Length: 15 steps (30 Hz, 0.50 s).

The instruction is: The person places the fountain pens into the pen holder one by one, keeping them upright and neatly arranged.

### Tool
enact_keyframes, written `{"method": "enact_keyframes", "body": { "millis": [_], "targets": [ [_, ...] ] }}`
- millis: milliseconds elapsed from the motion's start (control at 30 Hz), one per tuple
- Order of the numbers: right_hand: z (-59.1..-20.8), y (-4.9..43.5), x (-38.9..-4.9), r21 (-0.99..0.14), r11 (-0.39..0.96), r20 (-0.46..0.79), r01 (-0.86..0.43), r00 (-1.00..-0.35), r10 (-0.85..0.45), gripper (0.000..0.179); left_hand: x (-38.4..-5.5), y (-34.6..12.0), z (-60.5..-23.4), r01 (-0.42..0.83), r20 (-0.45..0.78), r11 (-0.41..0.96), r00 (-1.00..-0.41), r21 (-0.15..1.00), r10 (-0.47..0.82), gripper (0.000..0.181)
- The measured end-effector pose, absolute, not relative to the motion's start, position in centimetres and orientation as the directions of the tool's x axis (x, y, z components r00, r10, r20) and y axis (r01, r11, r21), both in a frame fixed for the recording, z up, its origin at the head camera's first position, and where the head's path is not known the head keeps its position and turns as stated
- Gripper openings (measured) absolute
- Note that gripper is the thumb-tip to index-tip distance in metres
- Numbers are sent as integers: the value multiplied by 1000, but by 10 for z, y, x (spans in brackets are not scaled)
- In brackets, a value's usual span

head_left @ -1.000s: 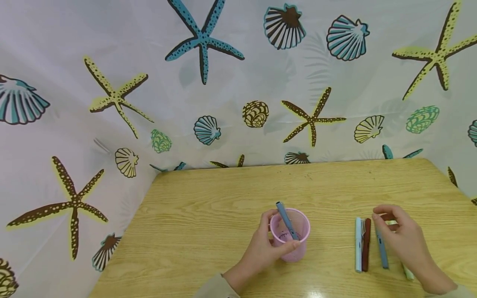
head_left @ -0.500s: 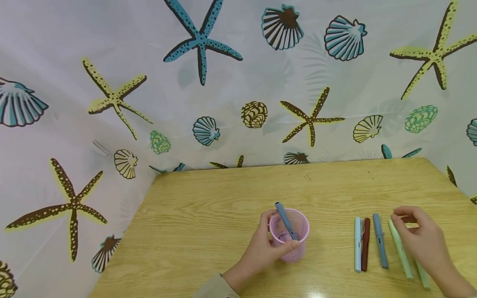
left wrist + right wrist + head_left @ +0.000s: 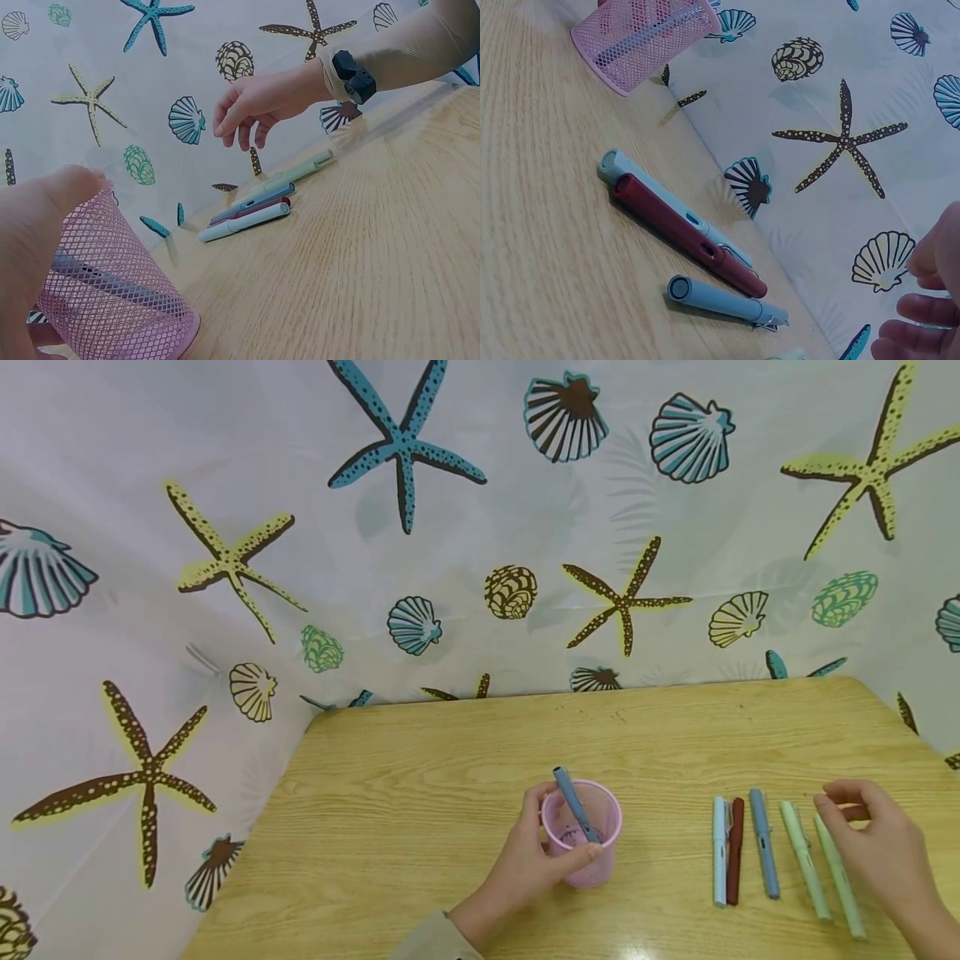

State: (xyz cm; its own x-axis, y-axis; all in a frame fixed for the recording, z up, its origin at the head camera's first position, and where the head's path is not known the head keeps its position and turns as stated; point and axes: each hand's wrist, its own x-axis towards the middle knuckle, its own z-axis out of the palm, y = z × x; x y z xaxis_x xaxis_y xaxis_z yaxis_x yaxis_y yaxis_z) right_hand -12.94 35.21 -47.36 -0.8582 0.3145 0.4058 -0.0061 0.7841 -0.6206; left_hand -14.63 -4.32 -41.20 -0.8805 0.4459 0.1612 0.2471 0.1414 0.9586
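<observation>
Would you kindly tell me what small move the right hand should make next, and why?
Probably lower the right hand and pinch the rightmost green pen: that hand hovers empty near it, while the left hand holds the mesh cup with a blue pen inside.

The wooden table (image 3: 420, 752) has pale, streaked grain; a white printed cloth (image 3: 465, 539) rises behind its back edge and along its left and right sides. In the head view, a large blue starfish (image 3: 402, 442) lies well above the table's back edge; nearer that edge appear a blue-and-white scallop shell (image 3: 414, 625), a rounded brown-and-yellow shell (image 3: 511, 592) and a brown starfish (image 3: 622, 602). A second brown starfish (image 3: 150, 774), outlined in yellow, stands beyond the table's left side, and a green oval shell (image 3: 845, 599) above its back right corner
</observation>
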Motion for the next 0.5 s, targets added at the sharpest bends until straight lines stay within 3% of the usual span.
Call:
{"method": "enact_keyframes", "body": {
  "millis": [233,500],
  "targets": [
    [-500,377,-139,-624,774,278,107,-895,348,49,-147,-43,-413,262,173,148,-881,954,441,71],
    [-446,348,-117,-604,761,37,239,-944,327,57,-147,-44,-413,257,166,153,-881,954,442,72]
  ]
}}
